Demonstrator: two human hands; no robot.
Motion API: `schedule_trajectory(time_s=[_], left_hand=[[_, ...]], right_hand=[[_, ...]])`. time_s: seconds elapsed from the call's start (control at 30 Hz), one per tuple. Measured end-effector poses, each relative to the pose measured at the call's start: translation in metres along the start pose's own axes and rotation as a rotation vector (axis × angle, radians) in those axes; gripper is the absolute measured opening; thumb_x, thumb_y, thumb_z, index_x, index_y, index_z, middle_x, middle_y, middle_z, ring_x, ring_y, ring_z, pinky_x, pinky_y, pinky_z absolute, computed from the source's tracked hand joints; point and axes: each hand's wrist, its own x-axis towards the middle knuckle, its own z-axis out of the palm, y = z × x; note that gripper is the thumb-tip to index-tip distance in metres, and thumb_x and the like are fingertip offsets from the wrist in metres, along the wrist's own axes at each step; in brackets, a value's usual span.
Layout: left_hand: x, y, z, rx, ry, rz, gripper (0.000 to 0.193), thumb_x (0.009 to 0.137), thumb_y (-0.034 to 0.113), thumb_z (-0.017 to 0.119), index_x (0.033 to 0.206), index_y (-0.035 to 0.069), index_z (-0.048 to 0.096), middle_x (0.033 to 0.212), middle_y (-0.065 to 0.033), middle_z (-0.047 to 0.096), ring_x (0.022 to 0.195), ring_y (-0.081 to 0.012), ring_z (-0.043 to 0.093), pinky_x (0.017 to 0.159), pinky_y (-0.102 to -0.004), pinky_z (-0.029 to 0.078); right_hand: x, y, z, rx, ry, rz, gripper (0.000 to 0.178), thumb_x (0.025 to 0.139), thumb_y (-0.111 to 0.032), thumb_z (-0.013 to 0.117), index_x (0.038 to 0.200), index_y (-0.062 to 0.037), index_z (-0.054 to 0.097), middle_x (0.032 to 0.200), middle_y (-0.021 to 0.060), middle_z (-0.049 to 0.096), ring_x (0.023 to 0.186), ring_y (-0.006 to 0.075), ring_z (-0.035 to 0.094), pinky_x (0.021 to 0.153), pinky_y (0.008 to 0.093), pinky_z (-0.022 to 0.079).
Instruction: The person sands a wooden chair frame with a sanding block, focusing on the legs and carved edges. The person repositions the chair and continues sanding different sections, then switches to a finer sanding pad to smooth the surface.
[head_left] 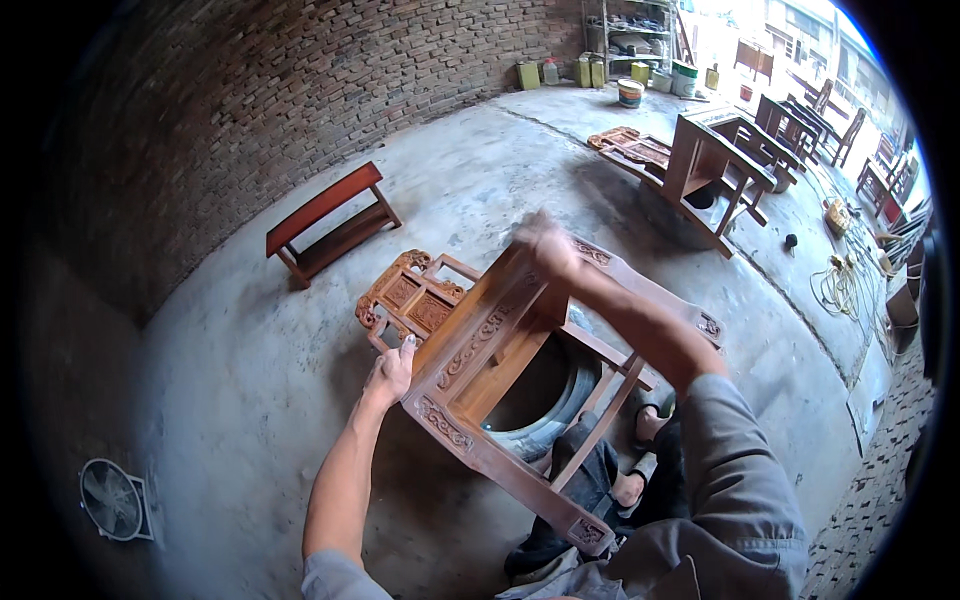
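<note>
A carved wooden chair (480, 340) lies tipped over in front of me, its legs and stretchers reaching toward my body. The carved, openwork back (425, 305) sticks out on its far left side. My left hand (390, 373) grips the chair's left edge beside that back, thumb up and the other fingers partly hidden. At the far corner of the seat frame is my right hand (547, 247), smeared by motion. Whether it holds anything I cannot make out. Under the chair, a large round tyre-like ring (540, 430) shows through the frame.
A small reddish bench (325, 225) stands to the far left by the brick wall (330, 90). At the left, a fan (112, 500) sits on the concrete floor. Another overturned chair (700, 170) lies at the far right, near coiled cords (840, 285). Paint buckets (630, 93) stand at the back.
</note>
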Motion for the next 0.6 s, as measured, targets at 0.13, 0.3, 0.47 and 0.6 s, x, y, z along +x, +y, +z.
schedule_trajectory(time_s=[0.13,0.3,0.47,0.6], left_hand=[[-0.009,-0.005,-0.011,0.106,-0.025,-0.075,0.071,0.103,0.056,0.030,0.107,-0.003,0.068,0.101,-0.0377,0.063,0.110,-0.0542,0.056,0.091,-0.0549,0.049],[-0.006,-0.008,-0.004,0.078,0.007,-0.005,0.064,0.104,0.050,0.033,0.102,-0.004,0.068,0.098,-0.0358,0.063,0.103,-0.0540,0.058,0.084,-0.0555,0.049],[-0.010,-0.004,-0.017,0.110,0.038,-0.026,0.062,0.104,0.049,0.035,0.102,-0.005,0.067,0.098,-0.0354,0.063,0.104,-0.0527,0.059,0.084,-0.0544,0.049],[-0.006,-0.001,-0.006,0.093,-0.007,-0.033,0.066,0.104,0.051,0.035,0.097,-0.007,0.068,0.096,-0.0369,0.063,0.102,-0.0528,0.060,0.085,-0.0539,0.050]], right_hand=[[-0.008,-0.059,0.028,0.394,0.137,-0.232,0.030,0.087,-0.015,0.052,0.115,-0.0152,0.062,0.129,0.0147,0.060,0.119,0.0286,0.059,0.100,0.0439,0.048],[0.040,0.029,-0.023,0.150,-0.260,0.369,0.024,0.092,-0.016,0.048,0.106,-0.0105,0.066,0.086,0.0215,0.070,0.078,0.0359,0.071,0.064,0.0457,0.056],[0.046,0.010,-0.044,0.121,-0.049,0.239,0.019,0.095,-0.022,0.051,0.105,-0.0120,0.063,0.098,0.0192,0.070,0.089,0.0334,0.071,0.067,0.0486,0.055],[0.000,-0.060,0.010,0.147,-0.116,0.098,0.028,0.089,-0.015,0.050,0.112,-0.0039,0.060,0.119,0.0224,0.063,0.118,0.0371,0.058,0.101,0.0506,0.043]])
